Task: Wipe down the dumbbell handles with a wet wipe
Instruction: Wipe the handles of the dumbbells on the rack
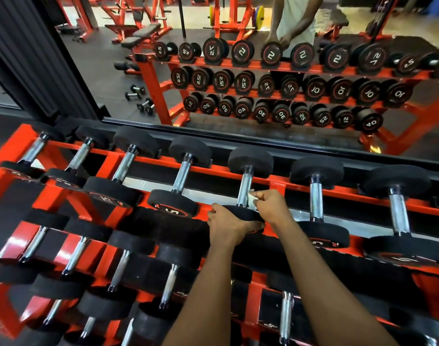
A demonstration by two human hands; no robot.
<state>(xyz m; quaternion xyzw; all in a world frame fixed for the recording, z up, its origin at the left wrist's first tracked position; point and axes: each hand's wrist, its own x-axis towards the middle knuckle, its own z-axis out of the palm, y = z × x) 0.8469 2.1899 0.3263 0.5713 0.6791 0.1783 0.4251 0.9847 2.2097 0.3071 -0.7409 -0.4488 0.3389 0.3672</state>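
A black dumbbell with a knurled steel handle point(245, 187) lies on the top tier of the orange rack point(275, 182), near the middle. My left hand point(225, 227) grips its near black head point(247, 214) from the left. My right hand point(272, 206) pinches a crumpled white wet wipe point(252, 200) against the lower right side of that handle. More dumbbells lie to both sides, among them one point(182, 176) on the left and one point(316, 199) on the right.
Lower rack tiers hold several more dumbbells point(123, 267) below my forearms. A wall mirror point(238, 96) behind the rack reflects the rack, benches, small dumbbells on the floor and a person in a light shirt.
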